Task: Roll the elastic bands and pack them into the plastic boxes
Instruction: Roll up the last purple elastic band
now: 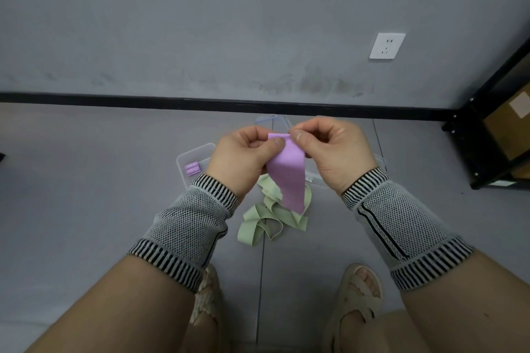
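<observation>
A purple elastic band (288, 178) hangs flat in front of me. My left hand (243, 157) and my right hand (329, 149) both pinch its top edge between thumb and fingers. Below it, green elastic bands (266, 221) lie tangled on the grey floor. A clear plastic box (190, 156) stands on the floor to the left, partly behind my left hand, with two rolled purple bands (191, 168) inside. Another clear plastic box (275, 120) shows behind my hands, mostly hidden.
A grey wall with a white socket (387, 45) and a black skirting strip (229, 104) stands ahead. A black metal shelf (487, 135) holding a cardboard carton is at the right. My two sandalled feet (355, 295) are near the bottom.
</observation>
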A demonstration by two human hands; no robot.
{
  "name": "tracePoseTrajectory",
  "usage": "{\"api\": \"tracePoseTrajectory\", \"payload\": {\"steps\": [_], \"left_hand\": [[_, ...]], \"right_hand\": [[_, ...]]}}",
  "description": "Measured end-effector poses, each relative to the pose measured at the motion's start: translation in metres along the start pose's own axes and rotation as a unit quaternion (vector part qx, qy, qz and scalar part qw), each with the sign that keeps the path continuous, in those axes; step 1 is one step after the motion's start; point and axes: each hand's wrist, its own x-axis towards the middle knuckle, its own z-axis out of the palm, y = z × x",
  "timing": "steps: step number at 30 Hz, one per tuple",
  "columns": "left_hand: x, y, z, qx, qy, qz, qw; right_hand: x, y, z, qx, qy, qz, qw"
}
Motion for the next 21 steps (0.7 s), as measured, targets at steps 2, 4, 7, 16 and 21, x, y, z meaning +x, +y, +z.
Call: {"api": "tracePoseTrajectory", "payload": {"steps": [2,4,7,16,21], "left_hand": [[-0.005,0.007,0.0,0.003,0.01,0.004,1.0],[-0.01,0.012,0.001,0.002,0.02,0.009,1.0],[-0.02,0.015,0.004,-0.005,0.018,-0.009,1.0],[-0.021,-0.007,0.003,-0.06,-0.036,-0.1,0.993],[-0.004,-0.008,0.002,-0.066,-0.05,-0.105,0.991]], "right_hand": [[-0.004,-0.007,-0.001,0.001,-0.018,-0.009,1.0],[-0.008,-0.014,-0.002,-0.006,-0.037,-0.019,0.999],[-0.014,-0.017,-0.004,-0.046,-0.037,-0.038,0.998],[-0.02,0.008,-0.002,-0.114,-0.022,-0.032,0.993],[-0.009,0.018,0.002,-0.077,-0.001,-0.009,0.997]]}}
